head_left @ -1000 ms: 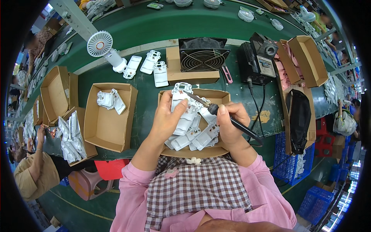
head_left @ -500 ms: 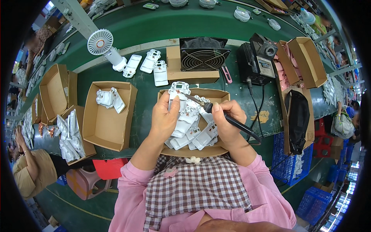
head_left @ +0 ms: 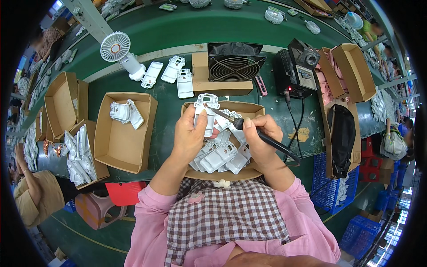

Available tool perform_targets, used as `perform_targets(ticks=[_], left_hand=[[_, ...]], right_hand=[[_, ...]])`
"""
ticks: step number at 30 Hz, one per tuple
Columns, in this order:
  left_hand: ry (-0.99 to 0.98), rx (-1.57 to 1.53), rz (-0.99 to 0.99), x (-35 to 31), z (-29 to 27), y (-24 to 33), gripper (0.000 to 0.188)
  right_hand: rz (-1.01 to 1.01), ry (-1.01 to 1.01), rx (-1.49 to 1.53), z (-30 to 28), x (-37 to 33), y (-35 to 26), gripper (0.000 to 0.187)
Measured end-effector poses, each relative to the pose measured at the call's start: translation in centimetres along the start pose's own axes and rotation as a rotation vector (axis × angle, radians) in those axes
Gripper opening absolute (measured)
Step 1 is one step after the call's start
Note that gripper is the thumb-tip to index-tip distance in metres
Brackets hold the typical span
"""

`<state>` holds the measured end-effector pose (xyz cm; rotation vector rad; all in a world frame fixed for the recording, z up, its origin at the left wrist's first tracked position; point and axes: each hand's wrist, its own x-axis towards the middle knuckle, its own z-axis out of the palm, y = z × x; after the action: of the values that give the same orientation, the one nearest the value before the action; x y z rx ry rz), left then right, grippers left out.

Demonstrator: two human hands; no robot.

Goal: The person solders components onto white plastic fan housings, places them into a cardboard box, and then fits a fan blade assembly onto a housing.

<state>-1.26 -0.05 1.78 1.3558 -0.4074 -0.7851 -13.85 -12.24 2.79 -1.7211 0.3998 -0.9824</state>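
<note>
Above a cardboard box [head_left: 224, 174], my left hand [head_left: 184, 135] is closed on a white plastic housing [head_left: 208, 101] with a small circuit board at its top end. My right hand [head_left: 265, 135] grips a soldering iron [head_left: 276, 143] by its black handle. The iron's metal tip reaches left to the housing near its board; whether it touches is too fine to tell. Below my hands a heap of similar white housings [head_left: 220, 158] lies in the box. Part of the heap is hidden behind my fingers.
A black soldering station [head_left: 289, 73], a caged fan [head_left: 234, 66] and a pink cutter [head_left: 261, 86] stand beyond. Left are a handheld fan [head_left: 129, 62], several housings [head_left: 184, 84] and an open carton [head_left: 120, 153]. A conveyor [head_left: 178, 29] runs behind. A co-worker sits at far left.
Housings beneath my left hand have dropped lower into the box heap. The station's red light now shows. Fans on the conveyor have shifted slightly left. Both hands stay almost in place.
</note>
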Motion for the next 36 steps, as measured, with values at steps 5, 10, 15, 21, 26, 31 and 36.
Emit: perform_targets(ticks=[5,10,15,21,26,31,36], left_hand=[[-0.02,-0.004,0.013,0.2,-0.3,-0.7,0.022],[-0.009,-0.107,0.054,0.2,0.1,-0.3,0.021],[-0.01,-0.098,-0.024,0.0,-0.1,0.3,0.022],[-0.007,-0.106,-0.027,-0.1,-0.2,0.2,0.022],[-0.01,-0.099,-0.047,-0.1,-0.3,0.2,0.023],[-0.019,-0.096,-0.059,0.0,-0.3,0.3,0.023],[0.014,-0.055,-0.078,-0.1,-0.1,0.3,0.022]], right_hand=[[-0.063,0.004,-0.001,-0.3,-0.1,0.5,0.016],[-0.031,0.01,0.076,-0.7,-0.4,1.0,0.014],[0.025,0.035,0.126,-0.9,-0.6,1.1,0.014],[0.022,-0.002,0.132,-0.8,-0.5,0.7,0.014],[0.004,-0.019,0.11,-0.8,-0.5,0.6,0.013],[0.023,-0.028,0.069,-0.9,-0.5,0.6,0.014],[-0.007,-0.039,0.025,-0.3,-0.1,-0.1,0.015]])
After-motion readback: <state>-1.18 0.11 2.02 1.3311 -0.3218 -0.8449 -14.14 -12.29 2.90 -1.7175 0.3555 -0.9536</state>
